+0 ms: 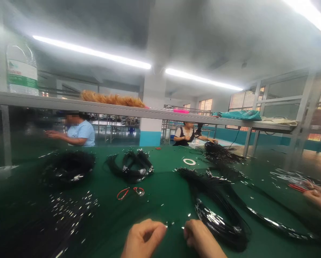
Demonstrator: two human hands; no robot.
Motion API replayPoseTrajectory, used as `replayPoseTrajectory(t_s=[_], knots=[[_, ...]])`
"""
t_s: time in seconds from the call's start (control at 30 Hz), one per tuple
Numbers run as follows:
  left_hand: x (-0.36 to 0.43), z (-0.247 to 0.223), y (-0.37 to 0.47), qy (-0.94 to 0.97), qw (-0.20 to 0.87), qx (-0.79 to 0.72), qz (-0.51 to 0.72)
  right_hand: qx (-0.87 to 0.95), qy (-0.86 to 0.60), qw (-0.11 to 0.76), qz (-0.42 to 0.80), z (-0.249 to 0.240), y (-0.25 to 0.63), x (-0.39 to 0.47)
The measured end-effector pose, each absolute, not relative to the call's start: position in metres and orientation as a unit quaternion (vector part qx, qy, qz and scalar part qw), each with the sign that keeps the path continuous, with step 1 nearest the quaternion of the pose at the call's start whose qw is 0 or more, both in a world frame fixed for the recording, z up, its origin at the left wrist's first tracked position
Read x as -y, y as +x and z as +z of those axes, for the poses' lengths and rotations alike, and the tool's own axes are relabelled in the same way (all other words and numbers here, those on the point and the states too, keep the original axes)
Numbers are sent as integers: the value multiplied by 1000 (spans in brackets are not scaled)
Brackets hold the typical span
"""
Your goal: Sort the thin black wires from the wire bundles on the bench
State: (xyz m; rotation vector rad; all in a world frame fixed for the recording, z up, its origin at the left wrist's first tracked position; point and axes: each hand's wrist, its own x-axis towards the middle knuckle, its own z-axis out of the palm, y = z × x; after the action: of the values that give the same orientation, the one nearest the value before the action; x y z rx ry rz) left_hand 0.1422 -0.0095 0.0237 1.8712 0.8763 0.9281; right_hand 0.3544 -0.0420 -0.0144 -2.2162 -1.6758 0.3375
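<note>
Green bench point(165, 186) in a blurred workshop, strewn with black wires point(216, 211).
Our left hand point(142, 238) and right hand point(202, 238), cut off below, each pinch a tiny, hard-to-see wire point(173, 224) between them.

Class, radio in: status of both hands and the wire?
Left hand and right hand pinching thin wire. Black wire bundle beside right hand. Scissors ahead.

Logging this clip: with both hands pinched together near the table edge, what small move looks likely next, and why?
Probably drawing the hands apart along the thin wire: the left hand and right hand each pinch something tiny, with metal tips glinting between them. The wire bundle lies beside the right hand. What exactly they hold is too blurred to tell.
</note>
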Motion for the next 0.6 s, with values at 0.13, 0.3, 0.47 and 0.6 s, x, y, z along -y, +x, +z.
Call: replayPoseTrajectory(t_s=[0.13,0.3,0.47,0.6], knots=[[8,17,140,728,434,-373,377,588,-781,195,84,-14,352,44],[9,22,139,722,471,-337,379,579,-788,192,84,-25,357,39],[7,22,135,709,495,-326,382,593,-781,188,62,-41,365,33],[5,17,131,691,487,-352,401,600,-761,238,63,-44,364,36]])
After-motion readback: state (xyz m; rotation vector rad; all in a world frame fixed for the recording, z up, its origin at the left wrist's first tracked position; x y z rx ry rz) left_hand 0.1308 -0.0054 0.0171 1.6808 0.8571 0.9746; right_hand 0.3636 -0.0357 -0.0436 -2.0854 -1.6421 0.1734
